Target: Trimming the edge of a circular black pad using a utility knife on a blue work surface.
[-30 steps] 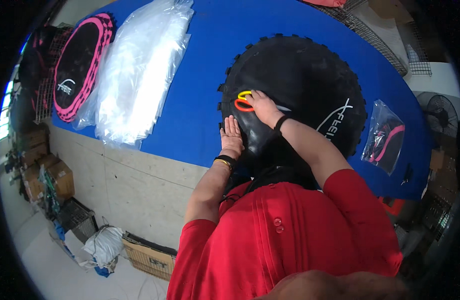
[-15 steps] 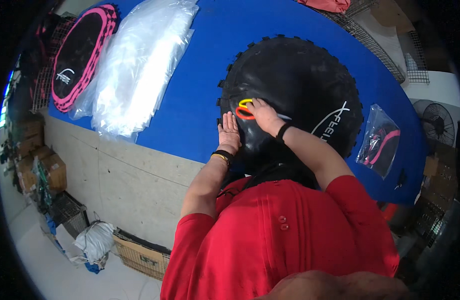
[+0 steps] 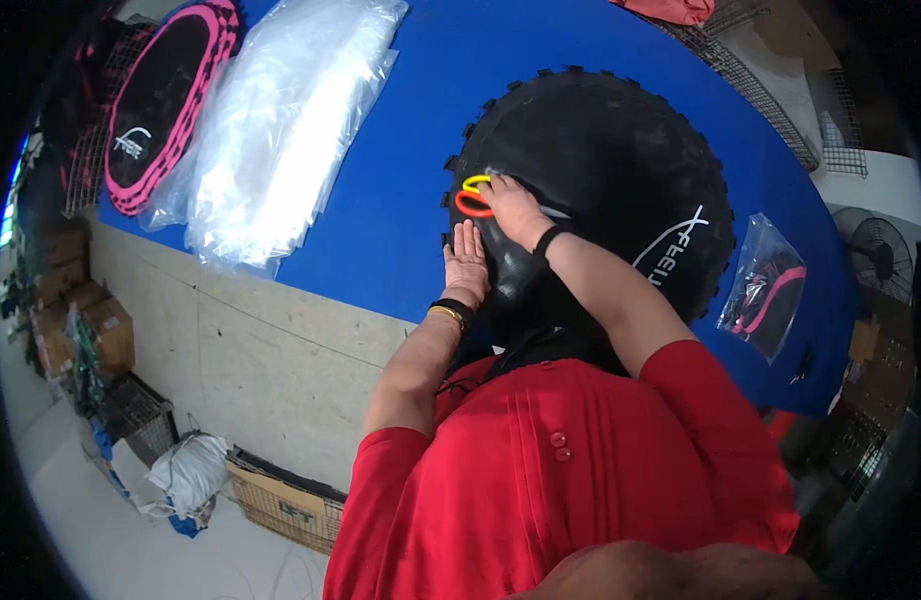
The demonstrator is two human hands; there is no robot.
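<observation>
The black round sheet [image 3: 600, 150] lies on the blue table [image 3: 420, 150] directly in front of you, its rim set with small dark tabs and a white mark showing on its right part. Your right hand [image 3: 518, 210] rests over the left part of the sheet, its fingers closed on the scissors [image 3: 485, 212] near the yellow and orange handles; the blade emerges on the hand's right side (whether any finger passes through a loop cannot be told). Your left hand [image 3: 465, 265] lies at the sheet's near left edge, fingers straight and close together, grasping nothing visible. The sheet's sheen and the bulge beside your hands suggest a soft, pliant, rather slippery material, probably light for its breadth and unlikely to break; its tabbed rim looks the surest hold, with one hand on each side to limit sagging. The scissors appear light and rigid, best taken by the handles, clear of the blade, whose point could nick the sheet. Clear plastic sleeves [image 3: 280, 140] lie to the left, and a small clear bag [image 3: 765, 290] to the right.
</observation>
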